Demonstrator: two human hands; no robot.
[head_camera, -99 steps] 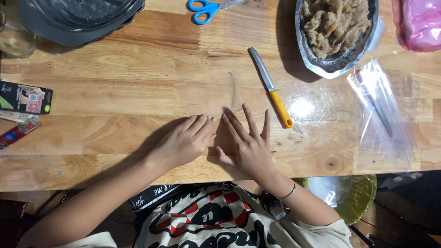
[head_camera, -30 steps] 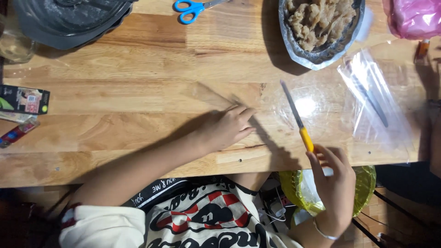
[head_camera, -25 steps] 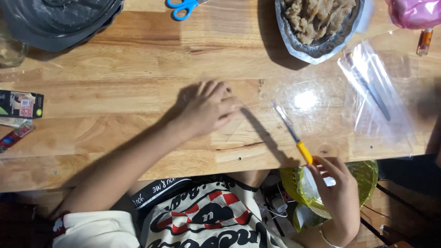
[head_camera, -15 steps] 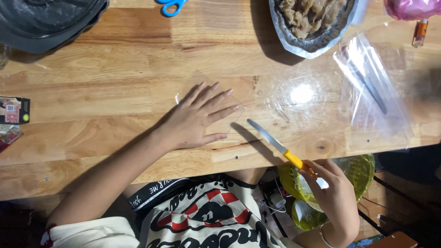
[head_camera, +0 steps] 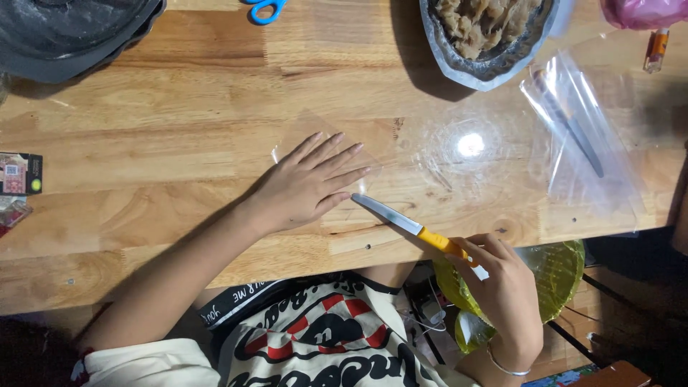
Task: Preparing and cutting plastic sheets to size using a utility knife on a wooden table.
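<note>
Head view looks down on a wooden table (head_camera: 179, 143), where the left hand (head_camera: 304, 186) lies flat with fingers spread — palm pressing a clear plastic sheet (head_camera: 322, 147) near the table's middle. At about four o'clock from it, the right hand (head_camera: 502, 294) is closed around the yellow handle of a small knife (head_camera: 408, 228), whose blade tip points at ten o'clock, just beside the left fingertips. Farther off, a foil tray of food (head_camera: 487, 32) sits at one o'clock — blue scissors (head_camera: 264, 8) at twelve.
</note>
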